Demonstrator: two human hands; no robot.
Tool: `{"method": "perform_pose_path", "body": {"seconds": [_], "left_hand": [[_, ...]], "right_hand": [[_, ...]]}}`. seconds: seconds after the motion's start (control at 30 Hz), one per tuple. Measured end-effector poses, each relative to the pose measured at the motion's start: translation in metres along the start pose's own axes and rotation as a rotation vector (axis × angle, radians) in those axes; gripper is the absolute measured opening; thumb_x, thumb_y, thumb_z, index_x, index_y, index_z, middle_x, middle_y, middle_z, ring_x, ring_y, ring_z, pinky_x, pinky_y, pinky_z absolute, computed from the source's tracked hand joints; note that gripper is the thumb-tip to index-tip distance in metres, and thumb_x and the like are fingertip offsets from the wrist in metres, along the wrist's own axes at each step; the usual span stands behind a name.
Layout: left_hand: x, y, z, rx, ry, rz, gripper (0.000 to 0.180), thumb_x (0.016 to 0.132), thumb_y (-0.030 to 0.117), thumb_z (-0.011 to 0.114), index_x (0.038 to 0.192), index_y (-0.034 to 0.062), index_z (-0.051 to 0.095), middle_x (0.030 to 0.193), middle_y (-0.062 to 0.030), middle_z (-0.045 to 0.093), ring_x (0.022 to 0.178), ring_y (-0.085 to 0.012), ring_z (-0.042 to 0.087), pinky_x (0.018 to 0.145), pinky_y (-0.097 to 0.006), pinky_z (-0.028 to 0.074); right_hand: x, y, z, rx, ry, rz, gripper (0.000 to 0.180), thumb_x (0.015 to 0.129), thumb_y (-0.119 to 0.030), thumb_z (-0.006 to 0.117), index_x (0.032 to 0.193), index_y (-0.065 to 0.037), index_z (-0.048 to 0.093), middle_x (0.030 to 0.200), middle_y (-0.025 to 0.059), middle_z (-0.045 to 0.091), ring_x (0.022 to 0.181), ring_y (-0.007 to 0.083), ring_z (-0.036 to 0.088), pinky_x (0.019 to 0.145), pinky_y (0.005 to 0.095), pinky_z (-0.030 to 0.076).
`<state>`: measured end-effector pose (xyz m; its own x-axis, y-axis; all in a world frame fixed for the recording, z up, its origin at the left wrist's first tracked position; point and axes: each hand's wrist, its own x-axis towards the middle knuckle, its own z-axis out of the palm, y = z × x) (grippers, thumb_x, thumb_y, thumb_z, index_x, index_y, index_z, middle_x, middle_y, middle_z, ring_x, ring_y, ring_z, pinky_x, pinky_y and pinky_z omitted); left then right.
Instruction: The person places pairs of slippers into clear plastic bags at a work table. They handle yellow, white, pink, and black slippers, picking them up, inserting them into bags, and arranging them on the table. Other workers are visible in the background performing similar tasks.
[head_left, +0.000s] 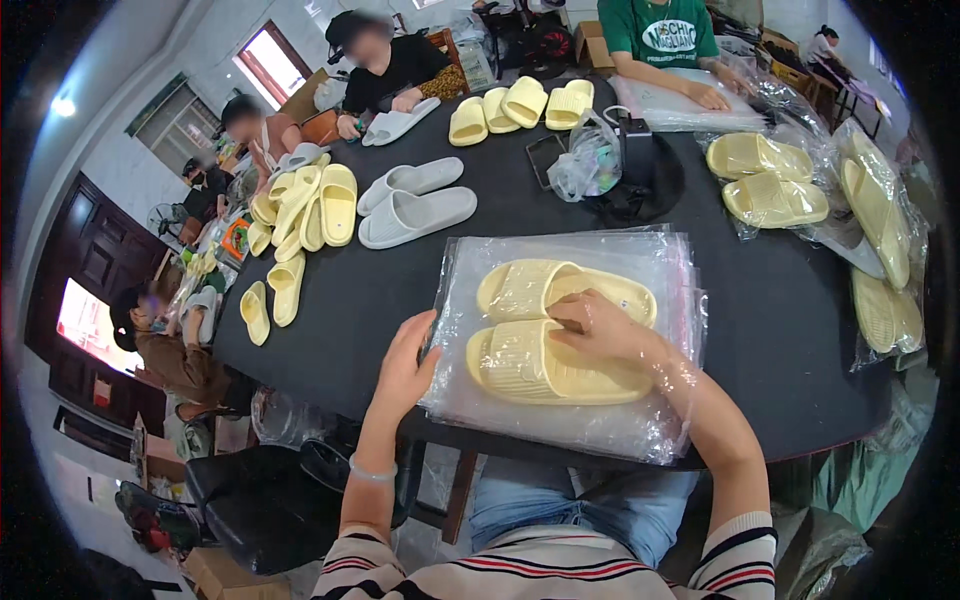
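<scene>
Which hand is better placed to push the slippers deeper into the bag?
Right hand, probably: it is inside the bag, resting on the slippers. The left hand only grips the bag's edge.

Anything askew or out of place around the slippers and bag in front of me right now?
Nothing stands out. The pair of yellow slippers lies side by side inside the clear bag. The right hand is in the bag on them; the left hand holds its edge. No tear shows.

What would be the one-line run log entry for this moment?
left hand: holds edge of clear plastic bag | right hand: inside bag, on yellow slippers | surface: black table
</scene>
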<state>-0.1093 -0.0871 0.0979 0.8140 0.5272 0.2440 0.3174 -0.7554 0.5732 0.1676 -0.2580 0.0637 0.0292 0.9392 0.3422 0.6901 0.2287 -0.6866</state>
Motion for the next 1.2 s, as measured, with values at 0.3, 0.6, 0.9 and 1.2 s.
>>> {"method": "perform_pose_path", "body": {"seconds": [0.3, 0.6, 0.9, 1.2], "left_hand": [[0.027, -0.034, 0.076, 0.029, -0.087, 0.121, 0.056, 0.1, 0.023, 0.037, 0.144, -0.0079, 0.024, 0.147, -0.0271, 0.032, 0.139, -0.0388, 0.027, 0.115, -0.043, 0.018], [0.024, -0.044, 0.076, 0.222, -0.098, 0.045, 0.064, 0.098, 0.031, 0.041, 0.145, -0.0078, 0.022, 0.149, -0.0267, 0.029, 0.14, -0.037, 0.026, 0.116, -0.045, 0.015], [0.022, -0.022, 0.082, 0.358, -0.09, 0.101, 0.083, 0.086, 0.053, 0.057, 0.143, -0.0031, 0.033, 0.149, -0.0273, 0.028, 0.141, -0.037, 0.023, 0.116, -0.047, 0.014], [0.018, -0.014, 0.075, 0.414, -0.064, 0.031, 0.088, 0.083, 0.062, 0.055, 0.142, -0.0013, 0.036, 0.149, -0.0263, 0.029, 0.142, -0.0355, 0.021, 0.117, -0.046, 0.011]], "right_hand": [[-0.004, 0.004, 0.009, -0.329, 0.038, -0.073, 0.032, 0.084, -0.029, 0.066, 0.105, -0.005, 0.065, 0.112, 0.009, 0.066, 0.112, 0.0224, 0.057, 0.095, 0.0379, 0.039], [-0.058, 0.001, -0.036, -0.459, 0.086, 0.052, 0.025, 0.082, -0.019, 0.063, 0.103, -0.005, 0.061, 0.108, 0.0117, 0.065, 0.11, 0.028, 0.057, 0.091, 0.0424, 0.041], [-0.218, 0.015, -0.126, -0.564, 0.448, 0.502, 0.025, 0.079, -0.006, 0.061, 0.103, -0.002, 0.064, 0.11, 0.0141, 0.061, 0.105, 0.0303, 0.057, 0.086, 0.0402, 0.046], [-0.138, -0.057, -0.148, -0.406, 0.709, 0.278, 0.019, 0.073, -0.002, 0.062, 0.09, 0.003, 0.067, 0.091, 0.0141, 0.063, 0.08, 0.0236, 0.061, 0.069, 0.03, 0.047]]}}
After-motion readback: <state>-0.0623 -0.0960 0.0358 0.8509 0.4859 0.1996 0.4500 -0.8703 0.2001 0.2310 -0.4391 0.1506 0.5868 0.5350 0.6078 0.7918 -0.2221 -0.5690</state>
